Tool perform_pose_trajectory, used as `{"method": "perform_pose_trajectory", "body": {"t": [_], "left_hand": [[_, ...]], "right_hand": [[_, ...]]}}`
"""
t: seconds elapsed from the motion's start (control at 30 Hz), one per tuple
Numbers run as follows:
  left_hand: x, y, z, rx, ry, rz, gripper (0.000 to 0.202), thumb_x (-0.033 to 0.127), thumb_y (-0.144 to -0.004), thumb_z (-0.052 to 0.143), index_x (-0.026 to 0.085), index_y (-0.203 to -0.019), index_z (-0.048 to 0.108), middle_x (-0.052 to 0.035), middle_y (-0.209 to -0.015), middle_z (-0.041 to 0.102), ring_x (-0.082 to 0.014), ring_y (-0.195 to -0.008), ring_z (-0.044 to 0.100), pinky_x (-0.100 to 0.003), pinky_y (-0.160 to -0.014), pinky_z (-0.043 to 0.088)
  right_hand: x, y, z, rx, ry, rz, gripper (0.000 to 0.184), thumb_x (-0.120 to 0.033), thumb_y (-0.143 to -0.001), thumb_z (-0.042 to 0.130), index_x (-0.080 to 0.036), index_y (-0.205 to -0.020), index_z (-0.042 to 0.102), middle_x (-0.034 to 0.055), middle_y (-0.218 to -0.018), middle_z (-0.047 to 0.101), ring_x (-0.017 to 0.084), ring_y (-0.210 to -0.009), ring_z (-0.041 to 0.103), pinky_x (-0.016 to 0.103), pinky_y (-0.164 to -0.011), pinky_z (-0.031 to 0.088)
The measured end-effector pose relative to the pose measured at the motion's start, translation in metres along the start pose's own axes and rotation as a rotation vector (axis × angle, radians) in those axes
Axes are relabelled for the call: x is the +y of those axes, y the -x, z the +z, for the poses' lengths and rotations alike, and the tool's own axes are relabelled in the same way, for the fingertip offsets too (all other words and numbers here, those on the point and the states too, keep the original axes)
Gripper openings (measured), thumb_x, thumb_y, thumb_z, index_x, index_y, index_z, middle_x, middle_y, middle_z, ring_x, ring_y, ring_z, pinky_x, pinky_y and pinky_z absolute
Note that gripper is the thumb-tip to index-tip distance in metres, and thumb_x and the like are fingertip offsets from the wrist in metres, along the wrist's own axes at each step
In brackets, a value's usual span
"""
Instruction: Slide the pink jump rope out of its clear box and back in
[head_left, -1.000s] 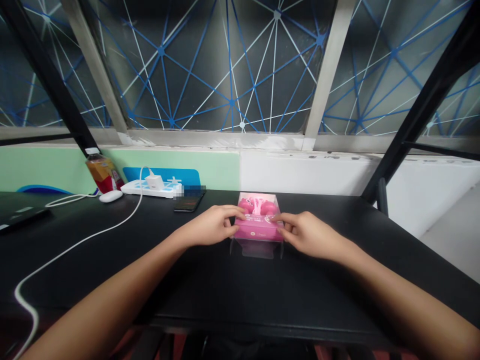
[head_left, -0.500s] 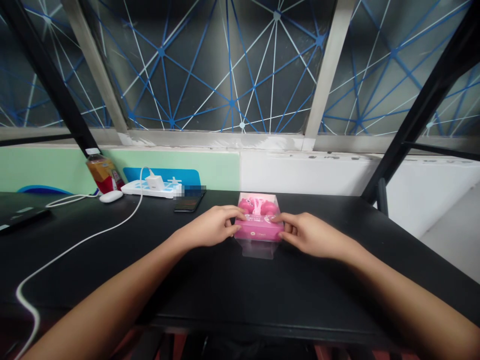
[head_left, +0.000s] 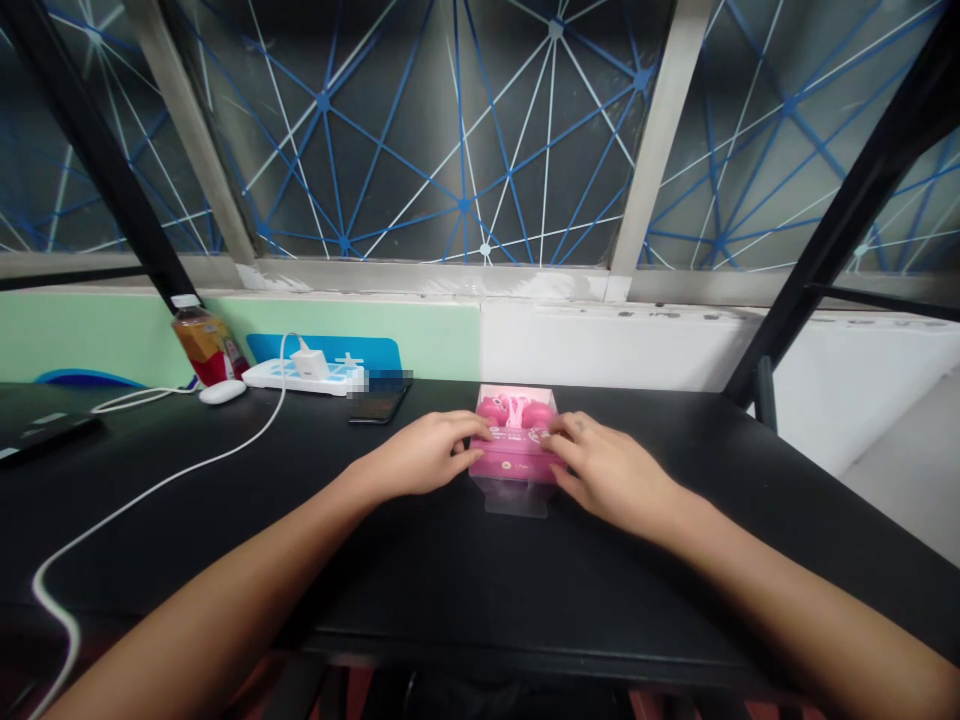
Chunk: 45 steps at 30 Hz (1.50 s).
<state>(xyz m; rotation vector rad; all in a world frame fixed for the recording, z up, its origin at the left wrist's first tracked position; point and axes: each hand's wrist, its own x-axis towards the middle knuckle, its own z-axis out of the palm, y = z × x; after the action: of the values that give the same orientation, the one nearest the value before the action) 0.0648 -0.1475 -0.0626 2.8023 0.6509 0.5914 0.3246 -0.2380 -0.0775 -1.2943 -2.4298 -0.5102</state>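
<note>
A pink box (head_left: 517,467) with a clear plastic cover lies flat on the black desk (head_left: 480,580), with round pink items and a white piece showing through its top. Its transparent front flap (head_left: 516,498) sticks out toward me over the desk. My left hand (head_left: 427,452) grips the box's left edge, fingertips on top and thumb against the side. On the opposite edge is my right hand (head_left: 611,465), its fingers bent over the top right corner and its thumb low at the front right. The right fingers are slightly blurred.
Behind my left hand lies a dark phone (head_left: 380,398). Farther left are a white power strip (head_left: 262,376) with a plugged charger (head_left: 310,364), a white mouse (head_left: 223,393) and a drink bottle (head_left: 204,340). A white cable (head_left: 191,467) runs across the desk's left side.
My right hand has shifted a little to the left, its fingers now reaching farther over the box's right side and top. My left hand and the box stay in place.
</note>
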Motion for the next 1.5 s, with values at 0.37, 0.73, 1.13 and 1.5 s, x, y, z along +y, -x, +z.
{"method": "perform_pose_trajectory", "body": {"t": [0.37, 0.73, 1.13, 1.5], "left_hand": [[0.000, -0.002, 0.000, -0.003, -0.022, 0.005, 0.024, 0.023, -0.093, 0.054, 0.022, -0.115, 0.064, -0.0057, -0.124, 0.064, -0.0193, -0.105, 0.063, -0.030, -0.086, 0.050], [0.000, -0.002, 0.001, -0.011, -0.022, 0.001, 0.025, 0.021, -0.093, 0.054, 0.021, -0.115, 0.063, -0.0060, -0.123, 0.064, -0.0196, -0.104, 0.063, -0.030, -0.086, 0.050], [0.004, 0.000, 0.002, 0.003, -0.006, -0.025, 0.024, 0.021, -0.091, 0.054, 0.022, -0.113, 0.064, -0.0043, -0.118, 0.065, -0.0120, -0.074, 0.060, -0.027, -0.075, 0.049], [0.007, 0.000, 0.000, 0.001, -0.023, -0.033, 0.026, 0.021, -0.091, 0.052, 0.021, -0.114, 0.064, -0.0046, -0.119, 0.065, -0.0126, -0.076, 0.061, -0.027, -0.073, 0.050]], "right_hand": [[-0.014, 0.002, 0.004, -0.129, 0.005, -0.030, 0.022, -0.024, -0.094, 0.047, -0.017, -0.100, 0.067, 0.0155, -0.133, 0.054, 0.031, -0.118, 0.053, 0.050, -0.096, 0.048], [-0.011, 0.004, 0.003, -0.117, -0.074, -0.051, 0.038, -0.041, -0.085, 0.064, -0.018, -0.115, 0.066, 0.0173, -0.134, 0.054, 0.035, -0.122, 0.051, 0.053, -0.097, 0.048], [-0.009, 0.000, -0.003, -0.036, -0.221, 0.037, 0.017, -0.031, -0.089, 0.059, -0.020, -0.101, 0.059, 0.0075, -0.100, 0.065, 0.024, -0.099, 0.059, 0.037, -0.077, 0.054], [-0.001, -0.002, 0.005, 0.010, -0.321, 0.023, 0.020, -0.017, -0.094, 0.046, -0.020, -0.107, 0.060, 0.0061, -0.099, 0.065, 0.021, -0.098, 0.057, 0.036, -0.083, 0.052]]}}
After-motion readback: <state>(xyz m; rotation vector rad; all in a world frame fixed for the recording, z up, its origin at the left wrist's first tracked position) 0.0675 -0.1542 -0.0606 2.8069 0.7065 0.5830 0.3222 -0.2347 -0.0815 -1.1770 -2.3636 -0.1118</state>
